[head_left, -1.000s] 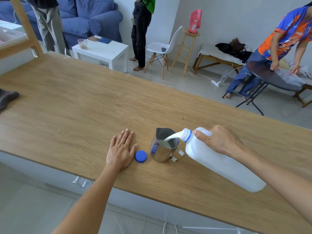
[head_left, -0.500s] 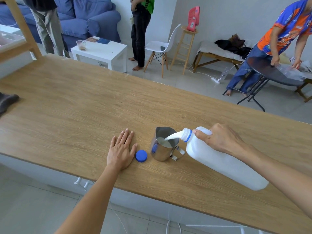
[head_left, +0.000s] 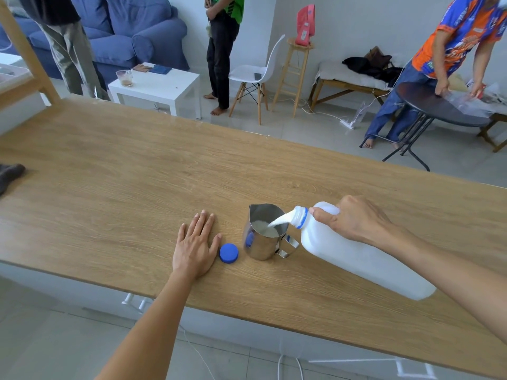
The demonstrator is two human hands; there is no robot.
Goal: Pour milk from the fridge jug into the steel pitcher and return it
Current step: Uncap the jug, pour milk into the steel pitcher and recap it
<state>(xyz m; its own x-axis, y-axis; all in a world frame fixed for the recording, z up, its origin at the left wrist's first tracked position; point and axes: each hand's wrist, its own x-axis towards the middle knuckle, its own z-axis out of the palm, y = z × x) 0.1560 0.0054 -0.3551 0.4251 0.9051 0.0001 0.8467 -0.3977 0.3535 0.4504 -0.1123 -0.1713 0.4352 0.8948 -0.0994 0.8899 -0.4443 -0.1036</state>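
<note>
A white plastic milk jug (head_left: pixel 356 256) is tilted with its open neck over the steel pitcher (head_left: pixel 264 234), and a stream of milk runs from it into the pitcher. My right hand (head_left: pixel 354 219) grips the jug near its handle at the top. The pitcher stands upright on the wooden counter (head_left: pixel 109 187), its handle toward the jug, with milk showing inside. The jug's blue cap (head_left: pixel 228 253) lies on the counter just left of the pitcher. My left hand (head_left: pixel 196 244) rests flat on the counter beside the cap, fingers spread, holding nothing.
A dark object (head_left: pixel 11 174) lies at the counter's far left edge. Beyond the counter are a white side table (head_left: pixel 162 86), a white chair (head_left: pixel 255 75), a wooden stool (head_left: pixel 296 75) and a round black table (head_left: pixel 439 111). Three people stand in the room behind.
Milk keeps flowing and the level in the pitcher has risen. The jug is tipped slightly more. My left hand and the cap have not moved.
</note>
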